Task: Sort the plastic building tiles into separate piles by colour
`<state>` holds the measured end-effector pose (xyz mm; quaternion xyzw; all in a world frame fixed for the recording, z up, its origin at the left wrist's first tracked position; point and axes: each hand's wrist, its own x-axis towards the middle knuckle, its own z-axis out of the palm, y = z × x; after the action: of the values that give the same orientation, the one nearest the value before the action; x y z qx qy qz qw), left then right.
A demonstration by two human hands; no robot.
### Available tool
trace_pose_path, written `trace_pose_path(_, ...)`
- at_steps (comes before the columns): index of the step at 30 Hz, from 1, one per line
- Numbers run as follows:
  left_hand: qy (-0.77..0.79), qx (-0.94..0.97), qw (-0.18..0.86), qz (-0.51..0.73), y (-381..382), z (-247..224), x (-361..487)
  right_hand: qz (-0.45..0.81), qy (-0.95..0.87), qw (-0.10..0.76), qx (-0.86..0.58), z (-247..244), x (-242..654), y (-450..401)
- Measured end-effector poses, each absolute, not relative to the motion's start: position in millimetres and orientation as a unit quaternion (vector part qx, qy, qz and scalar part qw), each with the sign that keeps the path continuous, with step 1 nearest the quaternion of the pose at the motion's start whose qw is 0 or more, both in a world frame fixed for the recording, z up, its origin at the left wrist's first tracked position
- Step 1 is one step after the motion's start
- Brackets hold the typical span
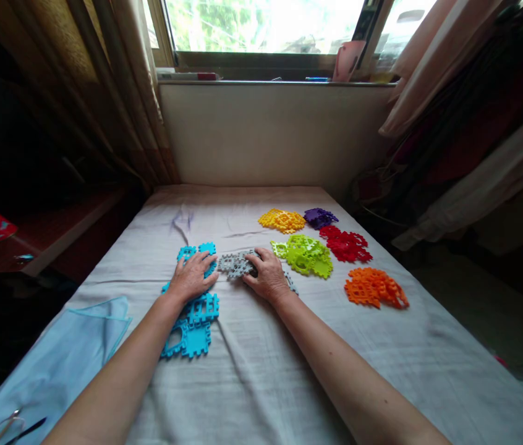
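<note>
My left hand [193, 276] lies flat with its fingers spread over the light blue interlocking plastic tiles [197, 341]. It covers part of them, and several are visible around and below it. To the right, my right hand [268, 276] curls its thumb and fingers around the grey interlocking tiles [233, 264]. Some grey pieces stick out to the left of the fingers, and a few show beside the wrist. How many the right hand grips is hidden. Just beyond it sits a lime green pile of tiles [308, 254].
Orange tiles [375, 288], red tiles [345, 243], purple tiles [319, 217] and yellow tiles [282, 220] lie in piles on the right. A pale blue cloth [80, 343] and eyeglasses [11, 428] rest at the left edge of the sheet-covered surface [261, 383].
</note>
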<state>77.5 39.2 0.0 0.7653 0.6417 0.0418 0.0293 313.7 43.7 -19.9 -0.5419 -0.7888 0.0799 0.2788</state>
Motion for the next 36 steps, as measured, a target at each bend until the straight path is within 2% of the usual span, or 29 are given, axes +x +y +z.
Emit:
trace_pose_path(7,0.617,0.786,-0.035,0.008,37,25,99,0.079,-0.78,0.237,-0.574,-10,290,80)
trace_pose_path(12,0.611,0.79,-0.044,-0.003,38,33,129,0.051,-0.773,0.174,-0.608,16,318,47)
trace_pose_path(18,0.639,0.765,-0.074,-0.042,39,34,158,0.089,-0.708,0.019,-0.7,33,373,-9)
trace_pose_path(20,0.643,0.761,-0.072,-0.057,44,35,164,0.105,-0.729,0.041,-0.675,24,372,-8)
trace_pose_path(23,0.645,0.76,-0.061,-0.059,57,35,166,0.114,-0.752,0.117,-0.639,8,356,13)
trace_pose_path(29,0.648,0.758,-0.06,-0.042,93,29,159,0.11,-0.738,0.213,-0.63,-14,331,59)
trace_pose_path(36,0.628,0.776,-0.04,-0.036,93,30,140,0.133,-0.716,0.363,-0.581,-37,341,57)
